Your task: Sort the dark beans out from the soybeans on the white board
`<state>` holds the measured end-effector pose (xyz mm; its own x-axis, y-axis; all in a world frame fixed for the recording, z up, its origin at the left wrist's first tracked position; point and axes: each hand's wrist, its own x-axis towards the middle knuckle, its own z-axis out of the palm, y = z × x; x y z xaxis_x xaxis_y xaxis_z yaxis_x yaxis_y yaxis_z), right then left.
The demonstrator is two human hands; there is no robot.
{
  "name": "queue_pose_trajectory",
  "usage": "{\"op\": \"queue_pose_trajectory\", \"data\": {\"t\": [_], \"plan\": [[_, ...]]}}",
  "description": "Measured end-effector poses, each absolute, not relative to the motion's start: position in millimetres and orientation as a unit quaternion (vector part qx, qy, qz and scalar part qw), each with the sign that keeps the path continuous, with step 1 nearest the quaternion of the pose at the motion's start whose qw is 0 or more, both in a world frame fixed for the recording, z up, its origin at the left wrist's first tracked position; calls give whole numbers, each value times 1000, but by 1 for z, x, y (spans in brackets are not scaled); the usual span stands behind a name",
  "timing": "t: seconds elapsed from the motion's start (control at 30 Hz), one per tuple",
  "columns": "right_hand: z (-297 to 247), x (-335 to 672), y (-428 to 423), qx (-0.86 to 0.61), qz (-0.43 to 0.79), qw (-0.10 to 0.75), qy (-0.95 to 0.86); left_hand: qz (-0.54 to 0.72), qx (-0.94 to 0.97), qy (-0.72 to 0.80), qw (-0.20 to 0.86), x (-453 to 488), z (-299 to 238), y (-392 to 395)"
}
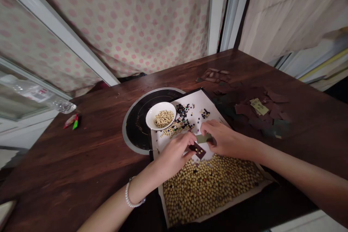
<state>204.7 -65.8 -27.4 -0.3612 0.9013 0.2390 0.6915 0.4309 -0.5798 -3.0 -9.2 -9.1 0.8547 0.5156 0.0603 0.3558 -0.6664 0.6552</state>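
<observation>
Between thumb and fingers, my left hand pinches a small dark brown card with a few gold beads on it. My right hand is closed on one end of a small olive-green card, just above the brown one. Both hands are over a white-lined tray. A thick layer of gold beads covers its near part. Loose black, coloured and gold beads lie farther up the tray. At its upper left, a white bowl contains gold beads.
A round black turntable with a grey rim is partly under the tray. Brown and green pieces lie heaped to the right, a yellow note on top. Farther back is another brown pile. A plastic bottle and small wrappers are left.
</observation>
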Motion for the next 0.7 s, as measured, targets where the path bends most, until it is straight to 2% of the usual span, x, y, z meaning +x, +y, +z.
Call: {"op": "queue_pose_trajectory", "data": {"t": [0.43, 0.57, 0.7], "plan": [[-20, 203, -64, -512, 191, 277, -791, 84, 920, 208, 323, -7, -5, -8], [-16, 210, -62, -523, 255, 292, -759, 89, 923, 202, 316, -7, -5, -8], [-7, 220, -62, -550, 351, 272, -707, 96, 924, 194, 316, -6, -5, -7]]}}
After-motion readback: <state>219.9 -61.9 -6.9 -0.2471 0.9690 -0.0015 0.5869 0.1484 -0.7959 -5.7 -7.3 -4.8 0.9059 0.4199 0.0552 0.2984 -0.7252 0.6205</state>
